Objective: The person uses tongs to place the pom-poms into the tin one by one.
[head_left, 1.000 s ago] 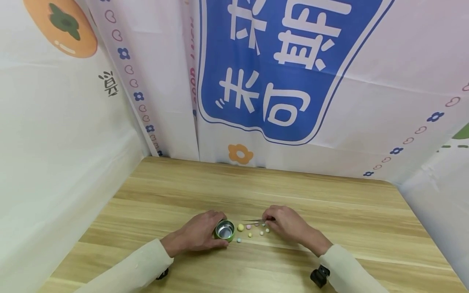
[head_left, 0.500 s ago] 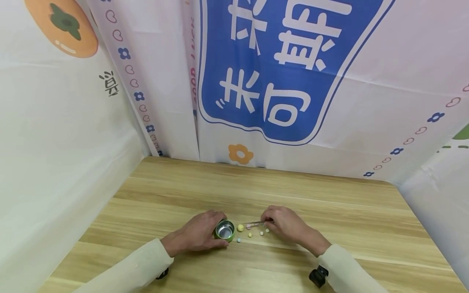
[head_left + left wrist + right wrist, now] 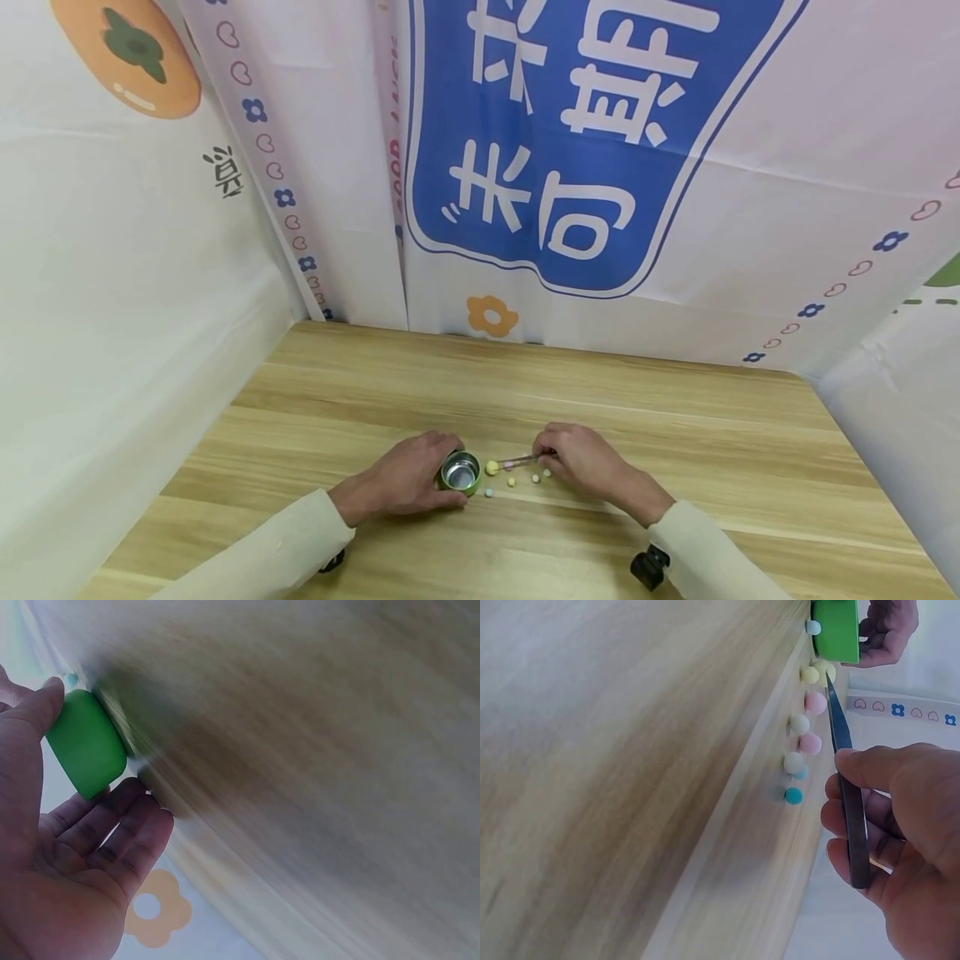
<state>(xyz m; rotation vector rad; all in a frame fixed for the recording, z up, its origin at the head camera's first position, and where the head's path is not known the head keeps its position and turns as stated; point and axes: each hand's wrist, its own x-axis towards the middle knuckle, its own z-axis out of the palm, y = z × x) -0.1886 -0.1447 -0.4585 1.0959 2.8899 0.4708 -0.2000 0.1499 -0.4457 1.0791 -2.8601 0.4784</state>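
Observation:
My left hand grips a small round tin, green outside and silvery inside, between thumb and fingers. It stands upright on the table, and no ball shows inside it. In my right hand a pair of dark metal tweezers is pinched, pointing left towards the tin. Their tips are at the larger yellow ball, just right of the tin; whether they grip it I cannot tell. Several small pastel balls lie beside and below the tweezers, among them a pink ball and a teal ball.
The wooden table is enclosed by printed white cloth at the back and both sides. A pale blue ball lies close to the tin's lower right. A black device sits at my right wrist.
The tweezer tips have come down and left onto the larger yellow ball, and the gap between their arms has narrowed. My left hand and the tin have stayed in place.

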